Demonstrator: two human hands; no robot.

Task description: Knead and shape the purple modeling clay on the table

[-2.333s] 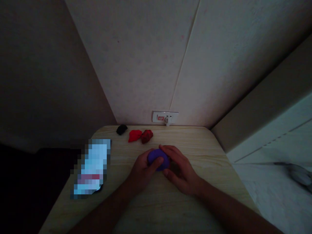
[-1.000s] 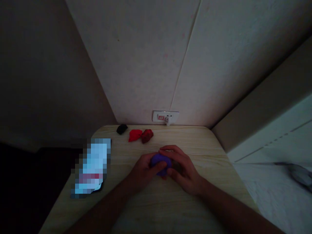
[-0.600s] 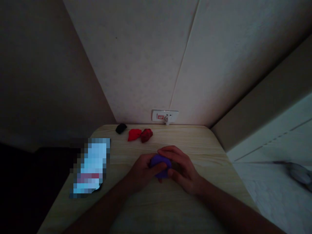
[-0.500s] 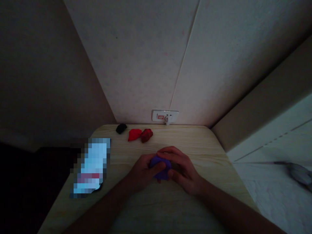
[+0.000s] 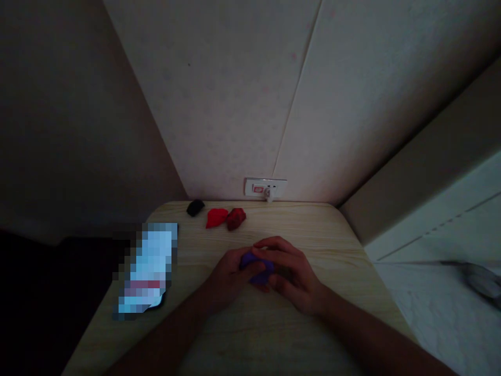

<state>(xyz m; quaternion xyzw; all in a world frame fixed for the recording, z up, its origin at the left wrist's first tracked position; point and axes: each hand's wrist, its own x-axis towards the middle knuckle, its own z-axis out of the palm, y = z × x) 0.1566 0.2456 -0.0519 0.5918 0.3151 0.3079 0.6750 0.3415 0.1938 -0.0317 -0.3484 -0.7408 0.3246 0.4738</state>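
A soft purple lump (image 5: 256,267), like modelling clay, sits between both my hands over the middle of a light wooden table (image 5: 321,235). My left hand (image 5: 229,279) grips it from the left, thumb pressed on top. From the right, my right hand (image 5: 291,274) curls its fingers over the lump and hides most of it. Both hands are closed round it.
Near the table's far edge lie a black lump (image 5: 195,208), a bright red lump (image 5: 216,217) and a darker red lump (image 5: 236,218). A lit phone screen (image 5: 147,269) lies at the left edge. A wall socket (image 5: 265,187) sits behind the table. White bedding (image 5: 438,292) is on the right.
The purple lump looked round and well exposed before; now my hands have closed tighter round it and it looks smaller and squeezed. Nothing else on the table has moved.
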